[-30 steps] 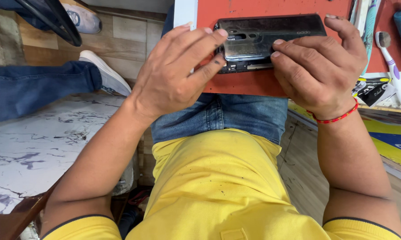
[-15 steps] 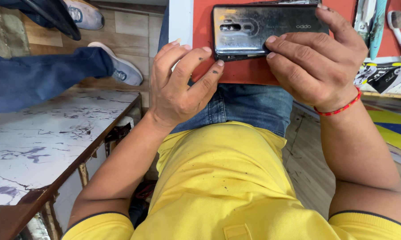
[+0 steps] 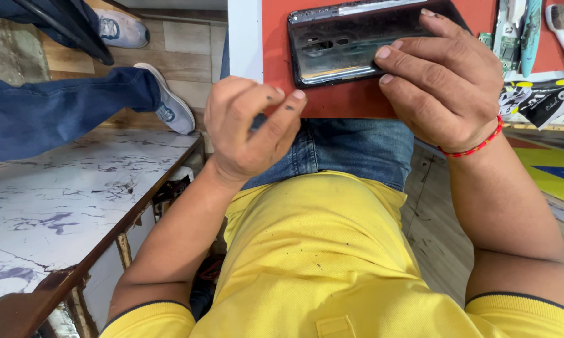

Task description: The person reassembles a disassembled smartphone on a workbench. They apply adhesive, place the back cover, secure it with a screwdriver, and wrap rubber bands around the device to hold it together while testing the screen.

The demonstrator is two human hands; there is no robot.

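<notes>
A black phone [image 3: 350, 40] lies back side up on a red mat [image 3: 350, 100] at the desk's front edge. My right hand [image 3: 444, 84] rests on the phone's right end, fingers pressing along its lower edge and holding it down. A red thread band circles that wrist. My left hand [image 3: 250, 128] hovers in front of the desk above my blue-jeaned lap, off the phone. Its fingers are curled with thumb and fingertips pinched together. Whether something tiny sits between them cannot be made out.
A white desk border [image 3: 244, 37] runs left of the mat. Small tools, a white brush [image 3: 560, 28] and dark packets [image 3: 538, 100] lie at the right. A marbled white bench [image 3: 56, 213] stands at my left. Another person's jeans leg and grey shoe [image 3: 166, 100] are beyond it.
My left hand has come off the phone and drawn back toward my lap, fingers pinching together. The right hand stays on the phone, which now lies flatter on the mat.
</notes>
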